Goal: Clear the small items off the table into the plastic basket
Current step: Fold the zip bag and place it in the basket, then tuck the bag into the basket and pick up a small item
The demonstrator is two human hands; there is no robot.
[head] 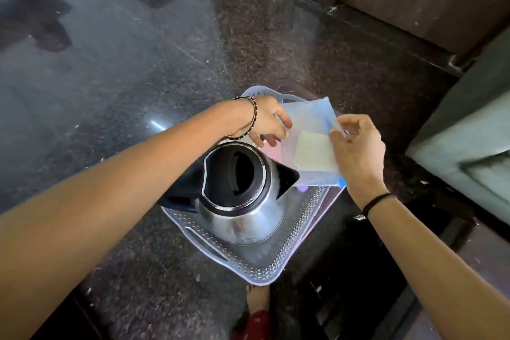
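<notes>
basket [256,262]: i see a pale perforated plastic one with slot handles, sitting on the dark speckled floor [124,77] below me.
kettle [242,190]: steel body, black rim and handle, lid off or open; it stands upright inside the basket at the near end, spout toward the right.
pouch [309,124]: a clear bluish plastic bag, held flat above the far end of the basket, with a pale square pad [316,153] showing through it.
left hand [266,121]: i see it pinching the left edge of the pouch, thumb and fingers closed on the plastic; beaded bangles ride the wrist.
right hand [356,143]: fingers pinched together on the pouch's right edge near its blue strip; a dark band circles the wrist.
under the pouch: something pink and something purple lie in the basket, too hidden for me to name.
foot [258,297]: bare, just beside the basket's near rim.
right side: a grey-green cushioned edge [469,132], well apart from the basket.
</notes>
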